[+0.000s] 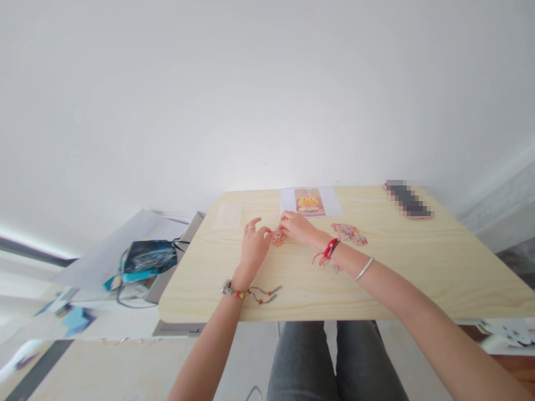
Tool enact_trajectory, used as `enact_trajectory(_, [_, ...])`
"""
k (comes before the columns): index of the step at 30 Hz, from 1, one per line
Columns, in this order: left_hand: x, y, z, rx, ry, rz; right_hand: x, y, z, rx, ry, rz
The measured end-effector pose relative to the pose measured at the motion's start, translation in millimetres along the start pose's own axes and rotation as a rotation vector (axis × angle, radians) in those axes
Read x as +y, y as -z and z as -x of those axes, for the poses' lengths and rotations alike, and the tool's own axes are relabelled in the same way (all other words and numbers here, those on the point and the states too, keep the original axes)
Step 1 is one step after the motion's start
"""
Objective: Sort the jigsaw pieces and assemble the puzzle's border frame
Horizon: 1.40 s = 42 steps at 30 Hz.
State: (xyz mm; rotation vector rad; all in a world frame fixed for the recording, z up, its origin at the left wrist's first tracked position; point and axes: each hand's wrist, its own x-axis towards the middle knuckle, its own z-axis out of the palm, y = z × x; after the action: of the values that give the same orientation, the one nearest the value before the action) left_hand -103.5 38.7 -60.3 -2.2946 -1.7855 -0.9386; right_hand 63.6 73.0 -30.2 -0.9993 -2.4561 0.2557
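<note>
Small pinkish jigsaw puzzle pieces (277,238) lie in a little pile on the wooden table between my hands. My left hand (254,245) is at the pile's left edge, thumb and forefinger pinched together and another finger raised. From the right, my right hand (297,227) reaches to the pile's upper side with its fingers closed. What either pinch holds is too small or hidden to make out. A second heap of puzzle pieces (350,234) lies right of my right wrist. A few loose pieces (335,267) show below that wrist, partly covered by it.
Behind my hands, a white sheet with a printed yellow cartoon picture (309,203) lies near the wall. A phone (407,200) rests at the back right. A pale translucent sheet (228,216) is at the back left. Left of the table (200,262) sits a dark bag (150,257).
</note>
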Motion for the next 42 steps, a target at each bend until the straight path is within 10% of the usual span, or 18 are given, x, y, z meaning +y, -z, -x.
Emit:
enact_trajectory(7, [19, 5.4, 9, 0.1, -0.055, 0.057, 24, 31, 36, 0.046, 0.006, -0.031])
enact_trajectory(16, [77, -5.6, 16, -0.085, -0.254, 0.143, 29, 48, 106, -0.142, -0.084, 0.086])
enact_trajectory(25, [88, -23.8, 2, -0.251, -0.277, 0.147, 29, 40, 99, -0.152, -0.091, 0.173])
enact_trajectory(42, [80, -21.2, -5, -0.202, -0.398, 0.075, 15, 55, 94, 0.046, 0.069, 0.143])
